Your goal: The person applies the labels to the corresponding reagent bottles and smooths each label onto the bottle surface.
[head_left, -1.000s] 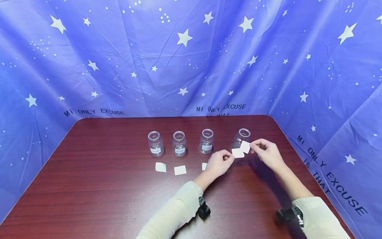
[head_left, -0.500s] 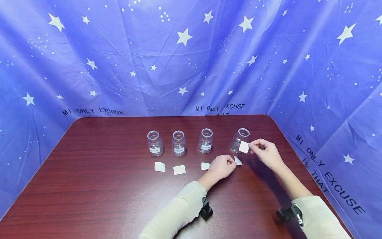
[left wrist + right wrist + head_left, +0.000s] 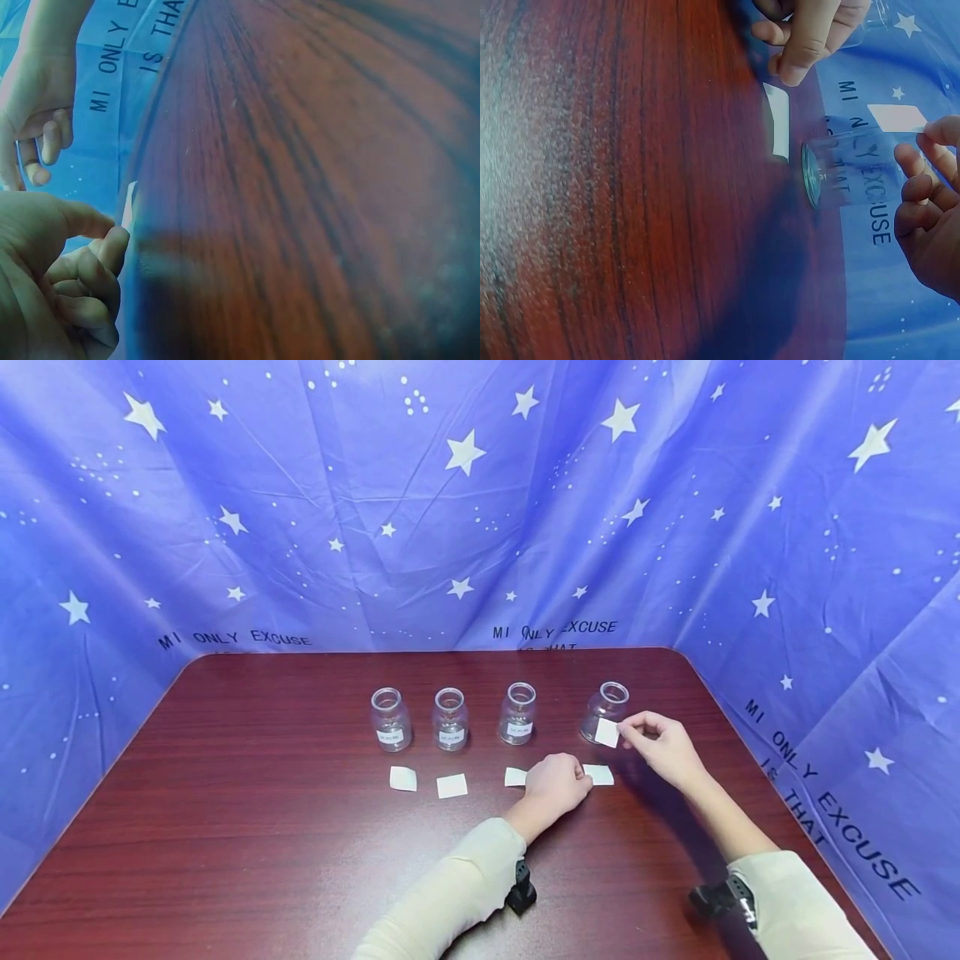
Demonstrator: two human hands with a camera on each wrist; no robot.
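Observation:
My right hand (image 3: 663, 747) pinches a small white label (image 3: 607, 733) by its edge, in front of the rightmost glass jar (image 3: 611, 697). In the right wrist view the label (image 3: 898, 118) stands apart from the jar's base (image 3: 811, 176). My left hand (image 3: 557, 783) is low over the table, thumb and finger pinching the left end of a white paper piece (image 3: 599, 774), which lies nearly flat before that jar. The left wrist view shows the fingertips of the left hand (image 3: 67, 277) together, with only a sliver of paper (image 3: 129, 204) visible.
Left of that jar stand three jars, each with a printed label: one jar (image 3: 518, 714), another (image 3: 451, 720) and the leftmost (image 3: 392, 720). Paper pieces (image 3: 402, 778), (image 3: 452, 786) lie before them; one paper piece (image 3: 514, 777) is partly behind the left hand. A starry blue curtain (image 3: 465, 527) surrounds the table (image 3: 262, 827).
My left hand has moved down and towards me, taking its paper piece away from the label to the table. My right hand has brought the label slightly left and lower before the jar.

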